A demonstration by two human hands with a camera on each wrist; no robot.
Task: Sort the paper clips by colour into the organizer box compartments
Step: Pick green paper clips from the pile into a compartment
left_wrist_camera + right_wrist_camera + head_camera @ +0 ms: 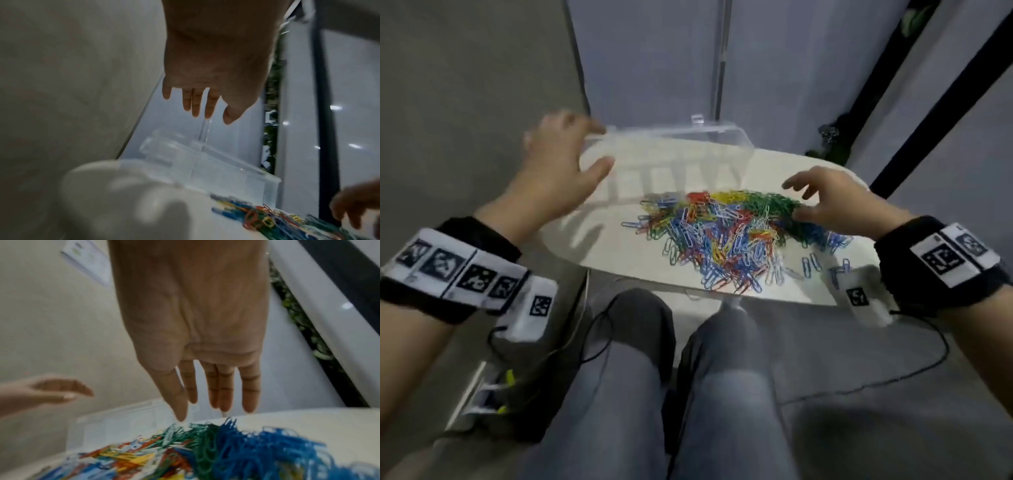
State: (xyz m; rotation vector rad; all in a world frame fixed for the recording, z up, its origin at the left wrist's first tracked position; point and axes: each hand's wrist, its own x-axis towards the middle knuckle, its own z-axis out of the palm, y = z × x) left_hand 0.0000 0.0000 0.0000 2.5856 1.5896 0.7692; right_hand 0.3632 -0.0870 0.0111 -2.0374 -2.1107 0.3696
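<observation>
On the left, the person's left hand (558,164) is raised at the left end of the clear plastic organizer box (671,161), fingers straight and spread, the thumb stretched toward the box; the head view is blurred there, so whether the fingertips touch the box rim cannot be told. In the left wrist view the same left hand (213,68) hangs above the box (205,164) with its fingers (195,104) apart and nothing in them. There is one box, lying at the far side of the small round white table (592,246), its long axis running left to right and its clear lid (709,132) standing open along the far edge. Its compartments look empty, though the dividers are faint.

Just near of the box, in the middle of the table, lies one loose heap of coloured paper clips (726,236), far too many to count: blue, green, red, yellow and white. They point every way; the heap itself stretches left to right, with green massed at its far right and blue along its right edge. A few single blue clips (811,265) lie apart at the near right.

On the right, the right hand (835,202) hovers over the green part of the heap, fingers relaxed and apart, holding nothing. The right wrist view shows its fingers (213,386) pointing down at the clips (216,451).
</observation>
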